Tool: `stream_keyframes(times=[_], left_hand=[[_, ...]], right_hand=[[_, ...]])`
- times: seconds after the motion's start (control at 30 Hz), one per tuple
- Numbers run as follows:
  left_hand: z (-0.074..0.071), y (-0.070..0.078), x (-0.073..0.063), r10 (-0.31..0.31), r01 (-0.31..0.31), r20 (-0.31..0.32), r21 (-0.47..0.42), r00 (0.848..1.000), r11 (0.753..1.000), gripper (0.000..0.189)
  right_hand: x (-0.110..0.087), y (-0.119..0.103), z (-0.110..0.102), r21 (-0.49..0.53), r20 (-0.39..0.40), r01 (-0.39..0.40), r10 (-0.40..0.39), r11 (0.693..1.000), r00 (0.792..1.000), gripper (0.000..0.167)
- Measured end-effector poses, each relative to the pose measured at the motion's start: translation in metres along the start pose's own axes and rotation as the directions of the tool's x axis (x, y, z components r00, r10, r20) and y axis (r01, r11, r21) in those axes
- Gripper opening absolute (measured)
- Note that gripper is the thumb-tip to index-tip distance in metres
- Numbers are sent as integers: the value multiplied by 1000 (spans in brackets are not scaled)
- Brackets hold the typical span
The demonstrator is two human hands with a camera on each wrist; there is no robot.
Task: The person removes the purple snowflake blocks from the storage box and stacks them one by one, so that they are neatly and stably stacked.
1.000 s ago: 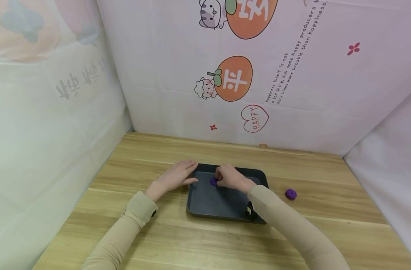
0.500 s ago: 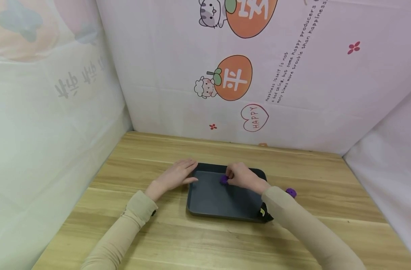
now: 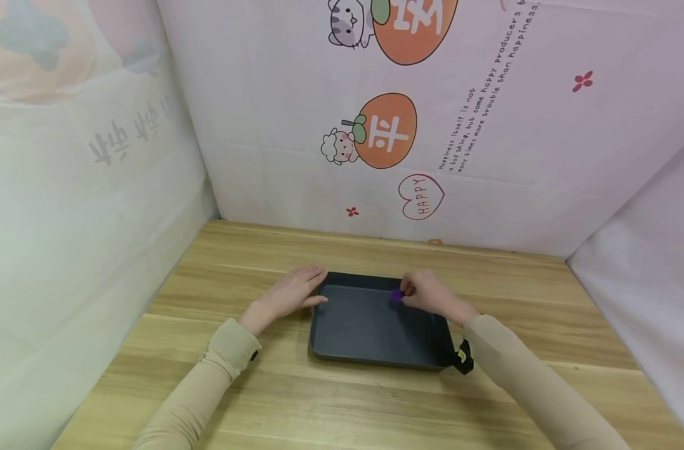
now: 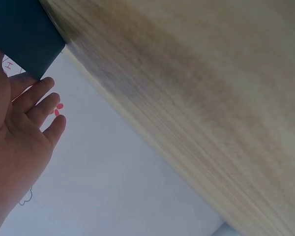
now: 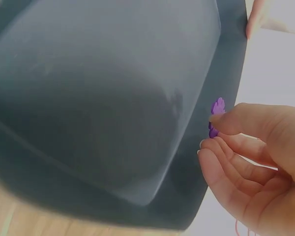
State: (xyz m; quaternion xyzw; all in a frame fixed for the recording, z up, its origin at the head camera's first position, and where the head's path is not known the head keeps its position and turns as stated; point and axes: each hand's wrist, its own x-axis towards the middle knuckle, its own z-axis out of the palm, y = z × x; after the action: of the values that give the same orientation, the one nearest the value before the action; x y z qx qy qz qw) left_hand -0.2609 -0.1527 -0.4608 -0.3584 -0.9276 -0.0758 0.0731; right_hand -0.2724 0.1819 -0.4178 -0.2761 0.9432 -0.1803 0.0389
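A dark grey rectangular baking tray (image 3: 370, 325) lies on the wooden table. Over its far right part, my right hand (image 3: 431, 294) pinches a small purple flower-shaped piece (image 3: 398, 295) between thumb and fingers. Up close in the right wrist view, the purple piece (image 5: 218, 110) has a scalloped edge and stands on its side near the tray wall; part of it is covered by the thumb. My left hand (image 3: 291, 292) rests at the tray's far left corner, thumb over the rim. In the left wrist view its relaxed fingers (image 4: 37, 93) touch the tray's outside (image 4: 27, 34).
Table surface (image 3: 252, 394) surrounds the tray on all sides. A white printed cloth (image 3: 280, 125) stands behind the table, with more cloth at left and right. A black strap (image 3: 464, 357) hangs by the right cuff, over the tray's near right corner.
My right hand has moved right across the tray with the purple piece. A second purple piece, earlier seen on the table at right, is now hidden behind the right arm. The left hand stays put.
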Motion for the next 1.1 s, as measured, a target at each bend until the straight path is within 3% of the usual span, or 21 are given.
stream_keyframes(times=[0.47, 1.1], left_hand=[[0, 2, 0, 2, -2, -8, -5, 1000, 1000, 66], [-1, 3, 0, -4, 4, 0, -10, 1000, 1000, 66]], right_hand=[[-29, 21, -18, 17, -38, -38, 38, 999, 999, 13], [-65, 50, -42, 13, -3, -185, 185, 983, 983, 15]])
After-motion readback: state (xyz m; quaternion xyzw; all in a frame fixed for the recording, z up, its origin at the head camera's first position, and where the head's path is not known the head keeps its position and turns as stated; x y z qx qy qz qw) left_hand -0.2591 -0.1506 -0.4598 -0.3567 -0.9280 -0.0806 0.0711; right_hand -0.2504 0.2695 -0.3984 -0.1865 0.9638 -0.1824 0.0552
